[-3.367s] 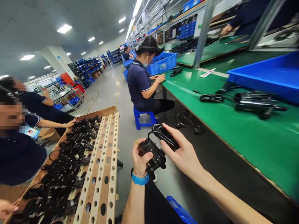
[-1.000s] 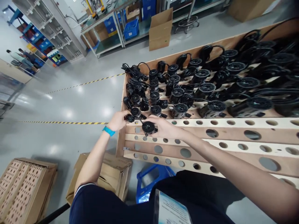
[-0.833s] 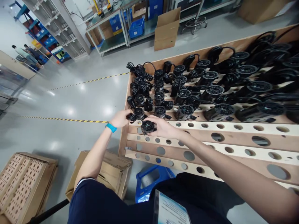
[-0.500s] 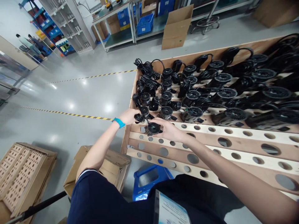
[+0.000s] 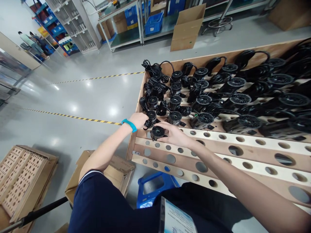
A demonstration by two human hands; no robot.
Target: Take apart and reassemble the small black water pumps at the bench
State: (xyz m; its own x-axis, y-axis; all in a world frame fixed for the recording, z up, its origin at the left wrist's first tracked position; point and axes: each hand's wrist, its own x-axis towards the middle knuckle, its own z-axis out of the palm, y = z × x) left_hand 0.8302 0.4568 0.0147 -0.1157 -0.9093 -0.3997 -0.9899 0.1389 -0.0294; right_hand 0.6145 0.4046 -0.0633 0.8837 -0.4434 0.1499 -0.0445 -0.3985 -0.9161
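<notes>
Corded unit [image 5: 157, 132], black, one of a batch: round ribbed grille at one end, short body, coiled cord [image 5: 148, 124] attached. Held low over the near edge of a wooden rack [image 5: 211, 142], just above the drilled slats and beside the front of the other units.

Right hand [image 5: 175, 136]: fingers together, curled over the side of the grille end, the fingertips on the casing. Left hand [image 5: 138, 120], with a blue wristband [image 5: 129, 125]: fingers closed around the cord coil, close to the right hand but not touching it.

Handling, as judged from here: the casing looks stiff, hard plastic, moderately heavy for its size, and the ribbed grille offers some grip but may be the weak spot. The cord looks soft and prone to tangling. Best hold: around the body, with the coil gathered separately so it doesn't swing or snag.

Also present: rows of matching units [image 5: 201, 100] packed across the rack, their cords looped; a cardboard box [image 5: 102, 174] and a perforated board [image 5: 24, 181] on the floor [image 5: 80, 106], with hazard tape [image 5: 80, 116] running across it; a blue stool [image 5: 155, 191] below the rack; a badge [image 5: 177, 217] at the chest.
</notes>
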